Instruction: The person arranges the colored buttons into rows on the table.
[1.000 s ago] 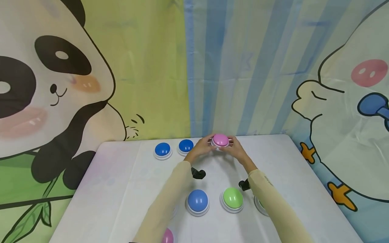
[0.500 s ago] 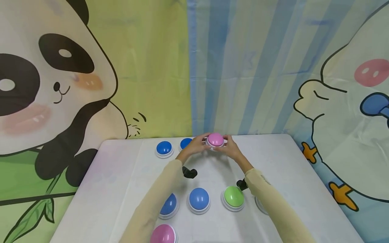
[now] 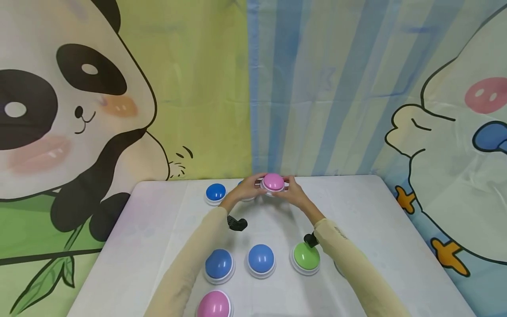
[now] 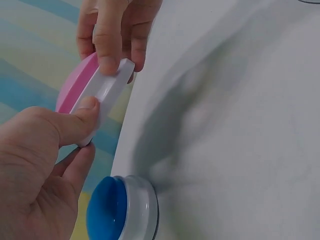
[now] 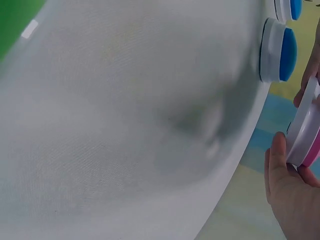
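Observation:
Near the table's far edge, both hands hold a pink push button [image 3: 273, 182] with a white base, raised off the surface. My left hand [image 3: 246, 188] grips its left side, thumb on the white rim in the left wrist view, where the button's pink dome [image 4: 76, 85] faces the curtain. On the opposite side my right hand [image 3: 294, 192] pinches the base; in the right wrist view that hand [image 5: 295, 192] shows at the right edge. A blue button [image 4: 107, 207] stands on the table just below the left hand, largely hidden by it in the head view.
Another blue button [image 3: 215, 192] stands at the back left of the white table [image 3: 158, 246]. Closer in are two blue buttons [image 3: 219, 264] [image 3: 261, 259], a green button [image 3: 306, 256] and a pink button [image 3: 214, 304]. A printed curtain [image 3: 206, 88] hangs behind the far edge.
Both hands have shifted left with the pink button, still held raised. The left hand and arm now cover most of the second back blue button and uncover the front-left blue one.

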The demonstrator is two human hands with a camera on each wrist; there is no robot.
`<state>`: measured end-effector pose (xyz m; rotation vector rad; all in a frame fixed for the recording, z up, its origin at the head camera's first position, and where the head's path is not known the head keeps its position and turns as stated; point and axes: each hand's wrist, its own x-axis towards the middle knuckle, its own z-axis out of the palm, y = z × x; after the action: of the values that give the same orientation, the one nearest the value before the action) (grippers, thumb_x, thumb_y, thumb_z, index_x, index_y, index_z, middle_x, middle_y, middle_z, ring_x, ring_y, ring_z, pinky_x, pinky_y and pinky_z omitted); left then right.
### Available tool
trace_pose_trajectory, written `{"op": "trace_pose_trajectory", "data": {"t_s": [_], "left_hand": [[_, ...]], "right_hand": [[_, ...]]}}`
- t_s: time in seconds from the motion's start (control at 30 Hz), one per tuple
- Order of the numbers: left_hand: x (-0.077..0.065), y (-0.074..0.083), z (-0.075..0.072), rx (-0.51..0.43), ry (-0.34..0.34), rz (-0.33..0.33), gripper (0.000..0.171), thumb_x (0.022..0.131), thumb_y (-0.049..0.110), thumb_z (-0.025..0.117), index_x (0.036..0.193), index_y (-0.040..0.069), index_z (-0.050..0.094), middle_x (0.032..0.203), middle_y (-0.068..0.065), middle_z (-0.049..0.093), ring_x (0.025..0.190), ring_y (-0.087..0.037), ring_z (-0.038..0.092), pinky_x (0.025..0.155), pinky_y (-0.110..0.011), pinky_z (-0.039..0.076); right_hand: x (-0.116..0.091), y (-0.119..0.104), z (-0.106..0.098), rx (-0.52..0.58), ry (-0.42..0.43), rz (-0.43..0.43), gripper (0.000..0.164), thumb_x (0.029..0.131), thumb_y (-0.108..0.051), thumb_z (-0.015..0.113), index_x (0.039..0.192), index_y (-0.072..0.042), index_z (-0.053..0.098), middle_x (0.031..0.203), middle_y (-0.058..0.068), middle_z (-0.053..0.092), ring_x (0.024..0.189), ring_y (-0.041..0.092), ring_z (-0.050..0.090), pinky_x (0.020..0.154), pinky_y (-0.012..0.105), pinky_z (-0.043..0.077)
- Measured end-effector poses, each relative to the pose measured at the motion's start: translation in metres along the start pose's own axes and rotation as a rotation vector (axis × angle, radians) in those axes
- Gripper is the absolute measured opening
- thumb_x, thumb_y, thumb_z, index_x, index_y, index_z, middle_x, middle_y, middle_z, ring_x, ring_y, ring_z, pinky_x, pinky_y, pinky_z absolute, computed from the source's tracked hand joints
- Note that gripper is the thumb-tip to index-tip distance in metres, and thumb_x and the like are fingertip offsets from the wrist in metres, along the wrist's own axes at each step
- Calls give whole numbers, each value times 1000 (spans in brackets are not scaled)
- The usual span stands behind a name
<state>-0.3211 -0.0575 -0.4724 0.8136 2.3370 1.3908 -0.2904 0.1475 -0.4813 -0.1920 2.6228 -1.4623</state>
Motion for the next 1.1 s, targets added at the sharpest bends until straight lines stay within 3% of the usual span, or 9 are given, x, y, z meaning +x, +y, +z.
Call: {"op": "trace_pose_trajectory", "data": {"t_s": [0.2,0.43,0.67,1.0,1.1], "left_hand": [[0,-14,-8,71,25,-67,62,86,18,64,141,19,35,142,-5,43,128,-23,46,104,-37,42],[-10,-17,-18,46,0,-20,63,85,17,66,140,16,36,141,-8,43,128,-26,45,103,-40,42],[-27,-16,-21,61,-30,18,64,85,20,66,140,14,36,140,-9,44,126,-26,48,101,-39,44],[-62,-13,-15,103,16,-98,67,80,34,69,139,25,38,139,-2,47,122,-24,51,96,-39,48],[-72,-9,-11,100,29,-99,68,79,34,70,138,25,40,137,-2,48,121,-23,52,94,-36,49]], "right_hand": [[0,-7,2,-25,-53,-2,66,81,-22,69,131,-5,29,139,16,37,122,33,47,99,43,45],[-3,-12,7,6,-87,-49,64,80,-19,70,129,-6,32,135,15,41,120,33,50,96,42,47],[-8,-15,11,-3,-114,-110,60,76,-18,74,121,-5,36,124,15,47,109,33,58,87,36,53],[-30,-25,16,-88,-145,-144,64,72,-28,78,120,-7,40,125,13,52,94,21,63,79,29,55],[-38,-26,17,-100,-155,-161,65,71,-30,78,119,-8,40,126,13,52,91,20,62,78,27,55]]}}
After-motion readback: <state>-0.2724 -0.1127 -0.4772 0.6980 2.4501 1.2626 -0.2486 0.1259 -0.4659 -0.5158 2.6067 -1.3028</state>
